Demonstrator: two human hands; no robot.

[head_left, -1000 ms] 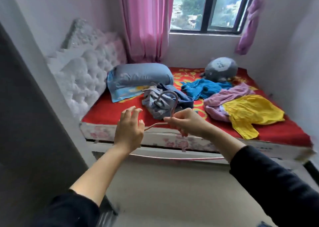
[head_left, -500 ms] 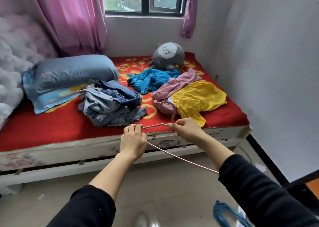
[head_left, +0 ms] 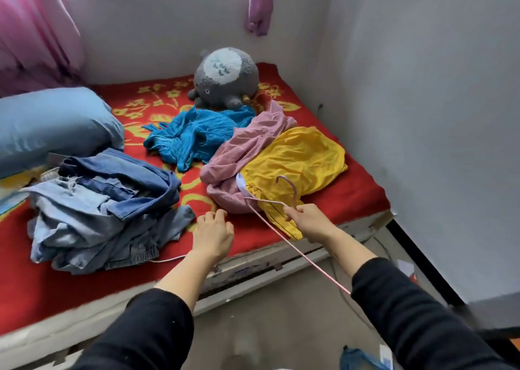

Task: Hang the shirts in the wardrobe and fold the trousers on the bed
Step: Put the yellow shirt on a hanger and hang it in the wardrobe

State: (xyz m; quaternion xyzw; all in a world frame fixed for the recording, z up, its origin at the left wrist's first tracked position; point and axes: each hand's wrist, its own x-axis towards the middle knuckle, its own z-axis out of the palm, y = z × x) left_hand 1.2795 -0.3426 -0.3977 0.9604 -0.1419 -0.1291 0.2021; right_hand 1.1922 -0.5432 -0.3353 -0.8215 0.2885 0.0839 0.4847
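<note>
Yellow shirt (head_left: 298,155), smooth, over pink shirt (head_left: 247,150) at near right of your fuzzy red bed (head_left: 351,198), ribbed teal shirt (head_left: 197,136) farther, your right hand (head_left: 306,220) pinching the neck of a thin pink hanger (head_left: 323,269), your left hand (head_left: 213,231) loosely curled, empty, beside heaped denim trousers (head_left: 107,209).

Past your left hand (head_left: 213,233) and right hand (head_left: 308,220), three shirts: teal shirt (head_left: 194,136), pink shirt (head_left: 247,150), yellow shirt (head_left: 301,155). One each: hanger (head_left: 309,258), pillow (head_left: 53,124), plush toy (head_left: 225,76).
</note>
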